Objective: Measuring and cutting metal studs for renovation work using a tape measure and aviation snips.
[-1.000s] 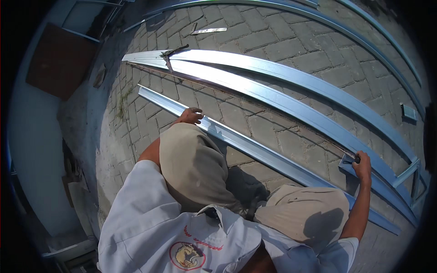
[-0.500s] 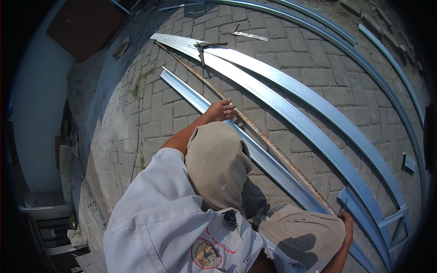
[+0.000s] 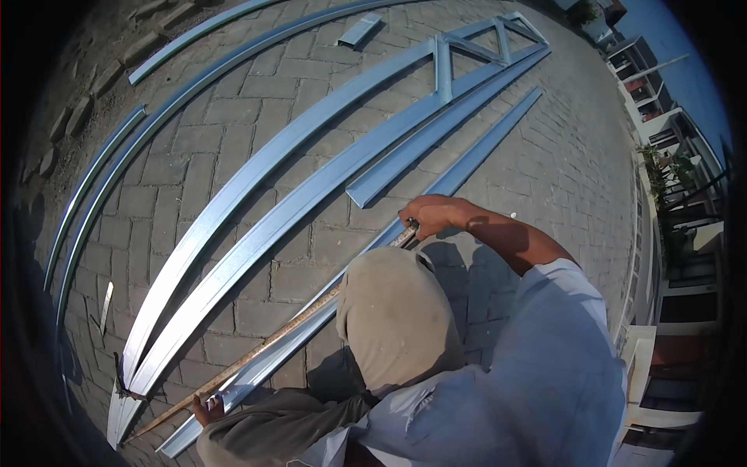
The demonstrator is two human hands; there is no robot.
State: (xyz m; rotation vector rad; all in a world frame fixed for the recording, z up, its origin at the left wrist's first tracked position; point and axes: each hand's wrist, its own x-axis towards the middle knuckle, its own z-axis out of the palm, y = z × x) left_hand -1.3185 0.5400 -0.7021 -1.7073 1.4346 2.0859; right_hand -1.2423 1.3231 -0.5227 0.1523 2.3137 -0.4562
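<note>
A long, thin rusty bar [image 3: 268, 342] lies slantwise along the far side of a silvery steel channel [image 3: 307, 331]. My right hand [image 3: 432, 214] is closed around the bar's right end, just beyond my raised knee. Farther left, my left hand [image 3: 208, 409] has its fingers curled at the bar, partly hidden by my other leg. Beyond the bar, two long steel channels meet at the lower left, where a dark clamp-like tool [image 3: 128, 383] sits across them. At their far right, short struts [image 3: 443, 70] join the pair into a frame.
A loose channel [image 3: 436, 128] lies between the frame and my right hand. A short channel offcut [image 3: 359, 31] and more long channels [image 3: 167, 117] rest on the paving [image 3: 268, 257]. A small flat strip [image 3: 106, 305] lies at the left. Buildings [image 3: 689, 288] stand at the right.
My view has swung to the right, bringing the frame's struts and the buildings into sight. My right hand is still at the bar's right end, and my left hand is still at the bar.
</note>
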